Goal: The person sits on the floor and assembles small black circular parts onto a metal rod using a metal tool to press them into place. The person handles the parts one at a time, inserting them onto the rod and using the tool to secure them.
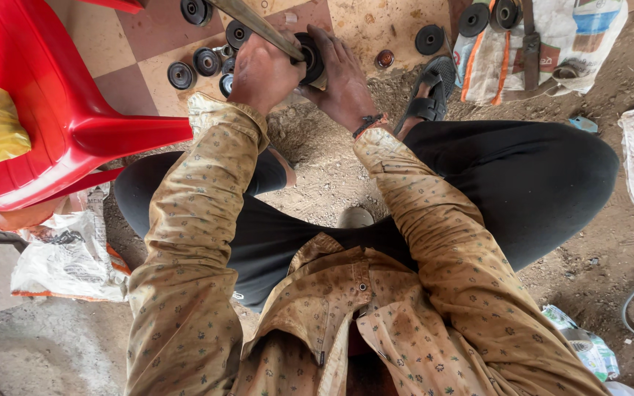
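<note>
Pulley wheel between left hand, right hand, both gripping

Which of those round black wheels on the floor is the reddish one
The small disc just right of the right hand. Its centre looks reddish-brown and shiny, while the other wheels are dull black.

Soft, even daylight is filling the scene.
Faint shadows are pooling under the glossy red plastic chair, which is catching mild glare; edges are bowing slightly, and focus is staying sharp throughout.
</note>
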